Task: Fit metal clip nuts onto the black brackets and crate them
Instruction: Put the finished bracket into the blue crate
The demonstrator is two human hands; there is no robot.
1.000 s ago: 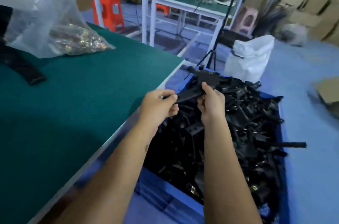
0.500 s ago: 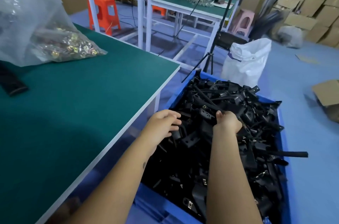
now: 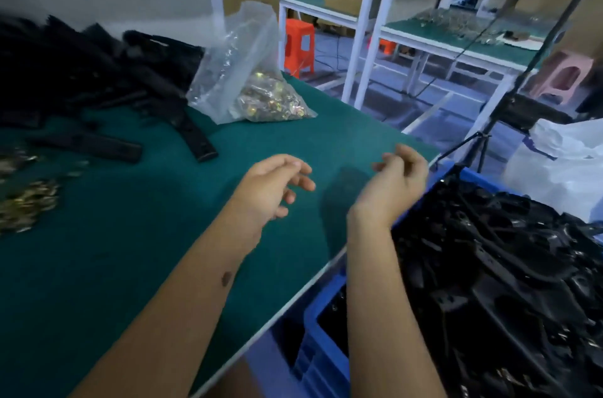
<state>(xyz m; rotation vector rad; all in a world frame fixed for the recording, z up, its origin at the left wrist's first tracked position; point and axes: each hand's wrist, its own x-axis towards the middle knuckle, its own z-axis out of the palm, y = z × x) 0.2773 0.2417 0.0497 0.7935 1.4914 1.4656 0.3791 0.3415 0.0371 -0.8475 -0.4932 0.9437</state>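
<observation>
Both hands hover empty above the green table. My left hand has loosely curled fingers and holds nothing. My right hand is over the table's right edge, fingers relaxed, also empty. A blue crate heaped with black brackets stands on the floor to the right. A pile of black brackets lies at the table's far left. A clear bag of metal clip nuts sits at the back, and loose clip nuts lie at the left edge.
Two single black brackets lie near the bag. A white sack and a tripod leg stand beyond the crate. Orange and pink stools and further green benches are behind.
Both hands have left the crate and come up over the table with nothing in them; the bracket held a second ago is gone from them. The view has swung left.
</observation>
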